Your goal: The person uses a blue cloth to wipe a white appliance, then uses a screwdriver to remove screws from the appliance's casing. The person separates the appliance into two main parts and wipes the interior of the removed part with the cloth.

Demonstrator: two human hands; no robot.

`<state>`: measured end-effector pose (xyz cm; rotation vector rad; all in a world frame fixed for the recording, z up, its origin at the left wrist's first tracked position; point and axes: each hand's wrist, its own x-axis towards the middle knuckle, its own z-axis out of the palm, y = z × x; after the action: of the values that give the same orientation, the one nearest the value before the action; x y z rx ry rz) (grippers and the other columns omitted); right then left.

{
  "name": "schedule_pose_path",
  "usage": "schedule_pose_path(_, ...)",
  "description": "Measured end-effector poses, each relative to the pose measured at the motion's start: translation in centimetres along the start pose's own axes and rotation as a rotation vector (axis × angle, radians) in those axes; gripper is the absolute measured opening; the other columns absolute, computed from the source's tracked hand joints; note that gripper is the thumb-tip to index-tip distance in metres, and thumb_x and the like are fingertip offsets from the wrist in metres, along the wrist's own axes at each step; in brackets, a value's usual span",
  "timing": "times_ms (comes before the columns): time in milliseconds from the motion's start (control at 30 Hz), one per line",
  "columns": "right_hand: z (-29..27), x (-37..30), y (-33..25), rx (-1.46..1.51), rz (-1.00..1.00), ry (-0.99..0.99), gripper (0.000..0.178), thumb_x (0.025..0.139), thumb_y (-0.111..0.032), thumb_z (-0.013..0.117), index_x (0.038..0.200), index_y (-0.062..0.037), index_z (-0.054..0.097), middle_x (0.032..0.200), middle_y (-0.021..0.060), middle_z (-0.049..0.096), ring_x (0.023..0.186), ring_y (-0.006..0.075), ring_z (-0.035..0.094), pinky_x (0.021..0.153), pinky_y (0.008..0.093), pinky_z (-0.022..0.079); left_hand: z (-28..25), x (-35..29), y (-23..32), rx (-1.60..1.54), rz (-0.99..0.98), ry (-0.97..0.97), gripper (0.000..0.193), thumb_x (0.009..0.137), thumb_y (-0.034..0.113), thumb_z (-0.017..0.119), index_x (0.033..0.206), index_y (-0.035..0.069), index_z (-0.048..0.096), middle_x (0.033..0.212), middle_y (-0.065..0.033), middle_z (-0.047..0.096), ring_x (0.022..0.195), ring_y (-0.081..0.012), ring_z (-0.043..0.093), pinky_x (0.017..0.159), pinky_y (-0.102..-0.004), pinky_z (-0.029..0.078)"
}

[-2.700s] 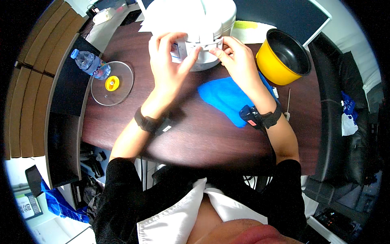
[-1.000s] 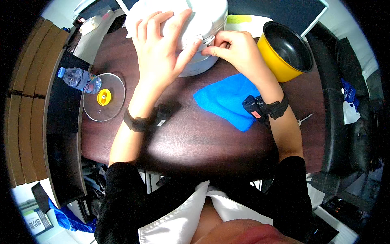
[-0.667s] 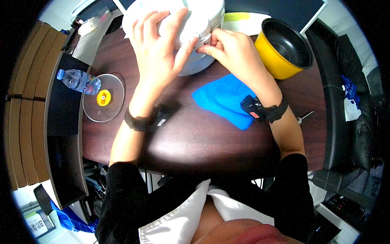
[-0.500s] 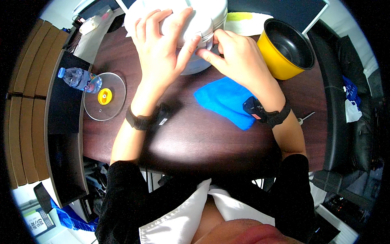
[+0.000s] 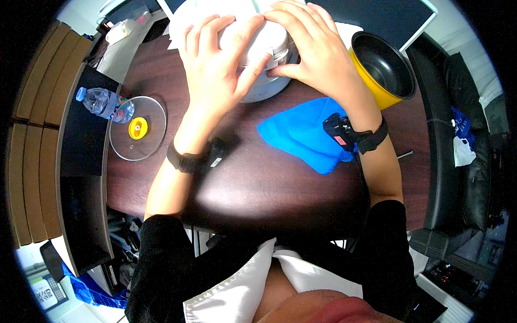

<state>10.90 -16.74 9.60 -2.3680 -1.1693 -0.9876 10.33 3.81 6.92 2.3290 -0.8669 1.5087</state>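
The step in hand seems to be work at the front of the white cooker (image 5: 265, 41), on the surface (image 5: 291, 196)'s far side. Left hand (image 5: 215, 81) and right hand (image 5: 325, 60) rest against it, fingers spread, unclenched; moving on calls for even pressure.

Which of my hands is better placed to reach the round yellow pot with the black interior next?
Probably your right hand: it touches the rounded white appliance on the side nearer the yellow pot; your left hand rests on it farther left.

Office-like room (image 5: 242, 167): desk (image 5: 301, 199), partition (image 5: 379, 15)
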Motion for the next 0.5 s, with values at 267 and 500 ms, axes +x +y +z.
schedule_pose_path(267, -0.2, 0.5, 0.2, 0.093, 0.004, 0.014, 0.074, 0.065, -0.029, 0.082, 0.125, 0.0036, 0.053, 0.125, 0.0220, 0.054, 0.121, 0.0376, 0.050, 0.106, 0.0484, 0.039, -1.2, 0.3, 0.7, 0.002, 0.004, -0.099, 0.060, 0.073, 0.045, 0.075, 0.126, 0.021, 0.063, 0.119, -0.0128, 0.054, 0.115, -0.0321, 0.048, 0.101, -0.0468, 0.033)
schedule_pose_path(500, -0.7, 0.6, 0.4, 0.124, -0.035, 0.061, 0.068, 0.070, -0.032, 0.080, 0.124, 0.0040, 0.057, 0.124, 0.0236, 0.058, 0.119, 0.0383, 0.053, 0.105, 0.0465, 0.041, -2.3, 1.0, 0.4, -0.019, 0.025, -0.193, 0.068, 0.060, 0.034, 0.082, 0.126, 0.031, 0.062, 0.117, -0.0110, 0.053, 0.116, -0.0317, 0.047, 0.099, -0.0492, 0.035)
